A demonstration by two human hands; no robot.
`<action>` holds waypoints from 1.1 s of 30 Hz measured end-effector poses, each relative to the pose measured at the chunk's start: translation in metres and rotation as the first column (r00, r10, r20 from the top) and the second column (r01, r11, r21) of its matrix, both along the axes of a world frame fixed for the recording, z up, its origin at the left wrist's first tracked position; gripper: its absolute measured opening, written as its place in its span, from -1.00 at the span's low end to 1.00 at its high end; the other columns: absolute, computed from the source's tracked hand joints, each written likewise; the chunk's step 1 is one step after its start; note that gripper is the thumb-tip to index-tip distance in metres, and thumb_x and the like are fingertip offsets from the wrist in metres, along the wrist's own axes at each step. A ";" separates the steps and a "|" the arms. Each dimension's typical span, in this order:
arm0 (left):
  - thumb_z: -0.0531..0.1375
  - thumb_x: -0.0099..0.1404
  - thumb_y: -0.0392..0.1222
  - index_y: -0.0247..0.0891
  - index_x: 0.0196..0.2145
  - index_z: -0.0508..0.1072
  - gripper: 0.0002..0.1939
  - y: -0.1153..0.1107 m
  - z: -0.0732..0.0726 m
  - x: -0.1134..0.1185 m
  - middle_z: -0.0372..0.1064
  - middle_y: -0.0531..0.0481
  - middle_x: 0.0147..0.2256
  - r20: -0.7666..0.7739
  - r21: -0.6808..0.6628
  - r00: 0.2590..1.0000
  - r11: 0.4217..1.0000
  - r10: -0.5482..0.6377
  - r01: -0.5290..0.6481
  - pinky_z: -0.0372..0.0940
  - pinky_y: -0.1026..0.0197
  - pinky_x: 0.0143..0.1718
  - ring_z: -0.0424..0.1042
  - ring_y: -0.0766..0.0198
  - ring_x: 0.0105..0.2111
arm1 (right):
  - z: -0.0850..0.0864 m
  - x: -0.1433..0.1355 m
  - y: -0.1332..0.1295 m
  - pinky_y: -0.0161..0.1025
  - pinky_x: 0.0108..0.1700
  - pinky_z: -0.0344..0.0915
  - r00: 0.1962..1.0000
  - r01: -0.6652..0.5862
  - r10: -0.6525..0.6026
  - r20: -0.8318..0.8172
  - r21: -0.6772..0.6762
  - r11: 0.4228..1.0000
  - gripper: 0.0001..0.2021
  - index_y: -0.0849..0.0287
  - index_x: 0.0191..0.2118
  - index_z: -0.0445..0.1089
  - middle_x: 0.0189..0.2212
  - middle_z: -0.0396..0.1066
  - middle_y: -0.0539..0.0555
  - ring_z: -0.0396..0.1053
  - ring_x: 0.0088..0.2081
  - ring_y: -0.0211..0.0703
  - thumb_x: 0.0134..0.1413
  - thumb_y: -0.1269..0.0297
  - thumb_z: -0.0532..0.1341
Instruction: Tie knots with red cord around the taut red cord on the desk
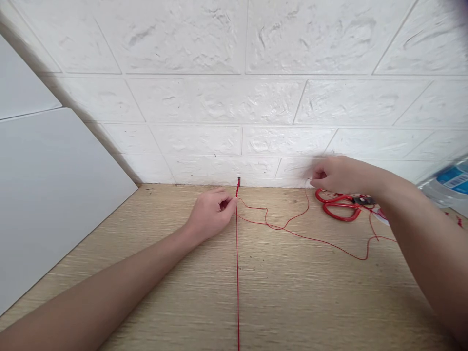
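Note:
A taut red cord (237, 273) runs from a small dark fastening (239, 180) at the foot of the wall straight toward me. Its far end is a short knotted stretch (237, 189). My left hand (214, 212) is closed, thumb and forefinger pinched on the cord just below the knots. Two thin red threads trail rightward from that pinch. One thread (306, 204) curves up to my right hand (334, 174), whose fingers are closed on it by the wall. Something small and whitish shows at those fingertips, too small to make out.
Red-handled scissors (341, 217) lie under and beside my right hand, among tangled red thread. A white disc (380, 217) is partly hidden by my right forearm. A clear bottle with a blue label (453, 179) lies at far right. White panels (62, 195) stand at left.

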State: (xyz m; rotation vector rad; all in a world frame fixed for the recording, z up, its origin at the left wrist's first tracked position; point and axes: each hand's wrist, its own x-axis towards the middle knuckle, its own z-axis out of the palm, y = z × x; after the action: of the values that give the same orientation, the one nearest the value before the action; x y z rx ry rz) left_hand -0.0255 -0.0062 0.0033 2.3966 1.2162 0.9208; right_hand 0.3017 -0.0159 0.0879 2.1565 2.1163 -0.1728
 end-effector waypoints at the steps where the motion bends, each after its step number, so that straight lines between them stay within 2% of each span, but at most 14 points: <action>1: 0.12 0.36 -0.15 -0.28 -0.62 0.28 -0.61 0.000 0.000 0.000 0.17 0.08 -0.59 0.000 0.000 1.000 1.000 -0.005 0.005 0.04 0.23 -0.46 0.18 0.35 -0.52 | 0.004 -0.005 -0.002 -0.23 -0.41 0.17 0.993 -0.048 0.048 -0.108 0.005 0.999 -0.83 0.13 -0.47 0.39 -0.49 0.41 0.03 0.33 -0.46 -0.16 0.09 0.21 0.21; 3: 0.11 0.36 -0.14 -0.28 -0.61 0.30 -0.62 0.000 0.000 0.000 0.19 0.07 -0.59 -0.001 -0.001 1.000 1.000 -0.009 0.009 0.04 0.23 -0.46 0.18 0.34 -0.52 | 0.010 -0.017 -0.008 -0.25 -0.45 0.18 0.935 -0.089 0.080 -0.345 -0.010 0.996 -0.78 0.12 -0.43 0.42 -0.50 0.41 0.01 0.31 -0.48 -0.19 0.15 0.13 0.20; 5: 0.11 0.36 -0.14 -0.28 -0.61 0.31 -0.62 0.000 0.000 0.000 0.21 0.07 -0.59 -0.004 -0.001 1.000 1.000 -0.006 0.006 0.04 0.23 -0.46 0.18 0.34 -0.53 | 0.014 -0.029 -0.013 -0.26 -0.48 0.21 0.827 -0.088 0.050 -0.561 -0.041 0.995 -0.76 0.09 -0.39 0.46 -0.44 0.47 0.01 0.35 -0.47 -0.18 0.16 0.05 0.22; 8: 0.11 0.35 -0.15 -0.28 -0.61 0.33 -0.62 0.001 0.000 0.000 0.22 0.06 -0.57 -0.011 -0.003 1.000 1.000 -0.007 0.007 0.06 0.23 -0.46 0.19 0.35 -0.53 | 0.017 -0.042 -0.017 -0.27 -0.40 0.36 0.553 -0.068 0.017 -0.833 -0.024 0.997 -0.78 0.07 -0.31 0.49 -0.25 0.54 0.07 0.48 -0.27 -0.08 0.13 0.03 0.27; 11: 0.11 0.36 -0.15 -0.28 -0.59 0.35 -0.64 0.001 -0.001 0.000 0.23 0.07 -0.56 -0.009 -0.007 1.000 1.000 -0.014 0.013 0.07 0.24 -0.44 0.20 0.34 -0.51 | 0.019 -0.048 -0.016 -0.24 -0.28 0.45 0.264 0.042 0.046 -0.964 0.059 0.997 -0.78 0.09 -0.21 0.47 -0.04 0.52 0.14 0.50 -0.08 -0.01 0.17 0.07 0.25; 13: 0.11 0.36 -0.15 -0.28 -0.60 0.33 -0.63 0.001 -0.002 0.000 0.22 0.07 -0.56 -0.006 -0.013 1.000 1.000 -0.014 0.014 0.08 0.24 -0.44 0.21 0.35 -0.51 | 0.023 -0.051 -0.017 -0.18 -0.16 0.48 0.163 0.148 0.111 -0.980 0.136 0.980 -0.77 0.09 -0.14 0.45 0.09 0.46 0.15 0.46 0.03 0.03 0.23 0.10 0.17; 15: 0.11 0.36 -0.15 -0.28 -0.61 0.30 -0.62 0.001 -0.002 -0.001 0.21 0.07 -0.56 -0.006 -0.019 1.000 1.000 -0.016 0.016 0.08 0.24 -0.43 0.21 0.35 -0.51 | 0.029 -0.052 -0.019 -0.13 -0.03 0.46 0.116 0.226 0.165 -0.979 0.188 0.956 -0.77 0.08 -0.11 0.42 0.17 0.39 0.12 0.40 0.12 0.04 0.28 0.14 0.08; 17: 0.11 0.36 -0.15 -0.28 -0.60 0.30 -0.63 0.001 -0.002 0.000 0.20 0.08 -0.56 -0.002 -0.020 1.000 1.000 -0.014 0.013 0.08 0.24 -0.43 0.21 0.35 -0.51 | 0.034 -0.053 -0.023 -0.11 0.02 0.44 0.106 0.308 0.198 -0.974 0.221 0.925 -0.78 0.07 -0.15 0.41 0.17 0.39 0.11 0.39 0.14 0.04 0.28 0.18 0.05; 20: 0.12 0.36 -0.15 -0.28 -0.60 0.29 -0.62 0.000 -0.001 0.000 0.19 0.08 -0.56 0.007 -0.017 1.000 1.000 -0.001 0.001 0.07 0.24 -0.43 0.20 0.35 -0.51 | 0.039 -0.051 -0.027 -0.12 -0.04 0.44 0.135 0.411 0.230 -0.964 0.266 0.872 -0.82 0.06 -0.26 0.39 0.10 0.44 0.11 0.41 0.10 0.03 0.26 0.20 0.06; 21: 0.12 0.36 -0.15 -0.28 -0.61 0.28 -0.62 0.000 -0.001 0.000 0.18 0.08 -0.56 0.005 -0.017 1.000 1.000 -0.001 0.001 0.07 0.24 -0.44 0.19 0.35 -0.51 | 0.039 -0.050 -0.028 -0.14 -0.10 0.45 0.146 0.406 0.223 -0.964 0.264 0.875 -0.82 0.07 -0.30 0.38 0.05 0.46 0.12 0.44 0.05 0.03 0.25 0.20 0.08; 25: 0.11 0.36 -0.15 -0.28 -0.61 0.26 -0.61 0.001 0.000 0.000 0.19 0.07 -0.56 -0.014 -0.026 1.000 0.999 -0.024 0.024 0.06 0.24 -0.44 0.19 0.35 -0.51 | 0.028 -0.049 -0.023 -0.24 -0.39 0.41 0.207 0.195 0.048 -0.977 0.089 0.977 -0.82 0.13 -0.40 0.44 -0.24 0.53 0.16 0.49 -0.28 -0.07 0.16 0.18 0.24; 28: 0.11 0.36 -0.14 -0.28 -0.61 0.29 -0.62 0.002 0.000 0.000 0.22 0.07 -0.56 -0.015 -0.034 1.000 0.999 -0.024 0.023 0.06 0.24 -0.45 0.20 0.35 -0.51 | 0.015 -0.055 -0.019 -0.28 -0.43 0.42 0.259 0.111 -0.101 -0.960 -0.075 0.991 -0.85 0.17 -0.36 0.48 -0.34 0.55 0.18 0.49 -0.37 -0.11 0.13 0.20 0.30; 30: 0.11 0.36 -0.15 -0.28 -0.61 0.31 -0.62 0.002 -0.001 0.000 0.23 0.07 -0.56 -0.008 -0.035 1.000 0.999 -0.028 0.028 0.07 0.24 -0.44 0.21 0.34 -0.51 | 0.010 -0.062 -0.018 -0.30 -0.42 0.44 0.216 0.058 -0.172 -0.961 -0.164 0.985 -0.88 0.18 -0.32 0.47 -0.33 0.58 0.21 0.53 -0.36 -0.10 0.15 0.23 0.30; 33: 0.11 0.36 -0.15 -0.28 -0.59 0.34 -0.64 0.002 -0.002 0.000 0.24 0.07 -0.55 0.001 -0.034 1.000 0.999 -0.031 0.031 0.08 0.24 -0.44 0.22 0.35 -0.51 | 0.008 -0.072 -0.020 -0.29 -0.42 0.47 0.069 -0.010 -0.240 -0.968 -0.242 0.970 -0.89 0.17 -0.29 0.42 -0.29 0.60 0.25 0.57 -0.29 -0.04 0.19 0.24 0.26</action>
State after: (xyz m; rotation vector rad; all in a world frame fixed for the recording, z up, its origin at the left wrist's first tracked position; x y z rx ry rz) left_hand -0.0251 -0.0046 0.0017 2.3812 1.1817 0.8845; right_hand 0.2294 -0.0356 0.0954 2.2149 2.0297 -2.4876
